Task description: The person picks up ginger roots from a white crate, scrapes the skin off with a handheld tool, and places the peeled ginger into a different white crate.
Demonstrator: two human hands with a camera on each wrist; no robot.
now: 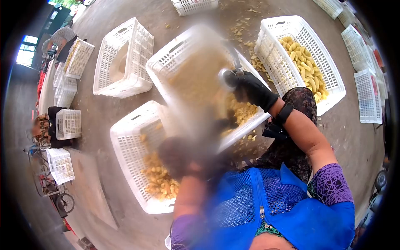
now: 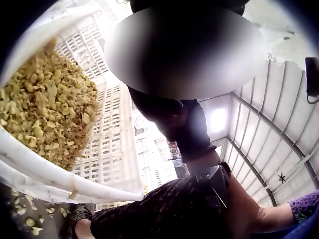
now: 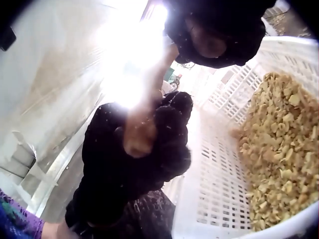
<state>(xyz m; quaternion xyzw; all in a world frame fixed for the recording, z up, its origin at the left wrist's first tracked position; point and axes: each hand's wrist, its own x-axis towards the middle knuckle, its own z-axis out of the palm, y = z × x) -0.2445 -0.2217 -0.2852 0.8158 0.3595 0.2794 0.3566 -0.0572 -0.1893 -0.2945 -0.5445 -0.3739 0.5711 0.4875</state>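
My right hand (image 1: 256, 91), in a black glove, curls its fingers round a curved grey tool with a pale round end (image 1: 227, 79) above the middle basket (image 1: 160, 62). A lens smear covers much of my left hand (image 1: 179, 156) in the head view. In the right wrist view the gloved left hand (image 3: 144, 144) grips a long brownish root-like piece (image 3: 139, 134), with the right hand (image 3: 217, 37) close above it. Yellowish chips and peelings (image 2: 50, 104) fill the middle basket beside the hands.
A white basket (image 1: 262, 46) of yellow peeled pieces (image 1: 304, 62) stands at the right; another (image 1: 125, 146), lower left, holds yellow pieces (image 1: 160, 179). Behind is a basket (image 1: 143, 54) with a pale round thing inside. Scraps (image 1: 239, 27) litter the floor. A person (image 1: 41, 129) sits at far left.
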